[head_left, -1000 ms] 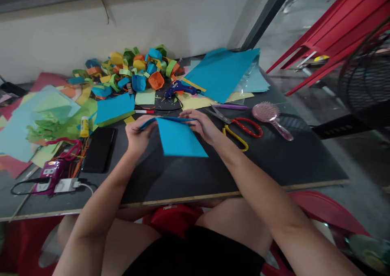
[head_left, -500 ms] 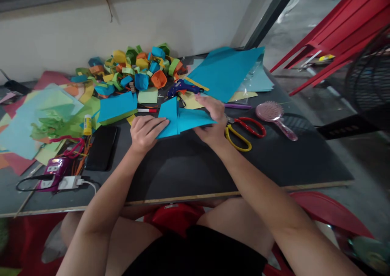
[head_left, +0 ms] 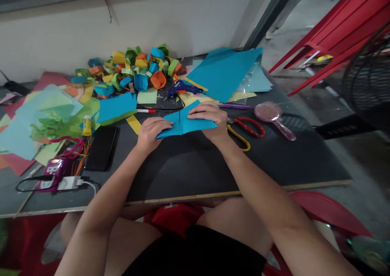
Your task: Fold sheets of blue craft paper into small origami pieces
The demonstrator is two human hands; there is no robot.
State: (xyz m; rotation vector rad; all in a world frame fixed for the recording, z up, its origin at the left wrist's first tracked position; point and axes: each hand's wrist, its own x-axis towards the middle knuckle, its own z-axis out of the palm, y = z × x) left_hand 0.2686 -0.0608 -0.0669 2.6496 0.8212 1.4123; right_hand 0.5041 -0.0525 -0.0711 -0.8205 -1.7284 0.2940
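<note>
A piece of blue paper (head_left: 185, 123) with a crease and a slit down its middle is held up above the dark table, in both hands. My left hand (head_left: 152, 133) grips its left end, fingers over the top. On the right side, my right hand (head_left: 212, 119) has its fingers laid over the paper and the thumb hidden beneath. Close to the right hand lie scissors (head_left: 250, 126) with one red and one yellow handle loop, their blades partly hidden. Behind the paper is a blue glue gun (head_left: 184, 88).
Folded paper pieces (head_left: 131, 68) in several colours are heaped by the wall. Loose coloured sheets (head_left: 36, 113), a glue stick (head_left: 87, 125), a phone (head_left: 101, 149) and a purple power socket (head_left: 56, 172) lie at left. A pink hairbrush (head_left: 272, 115) and large blue sheets (head_left: 224, 72) are at right.
The right half of the blue paper has opened out flatter, showing the slit. My right hand has turned over onto it, and my left hand has shifted slightly right.
</note>
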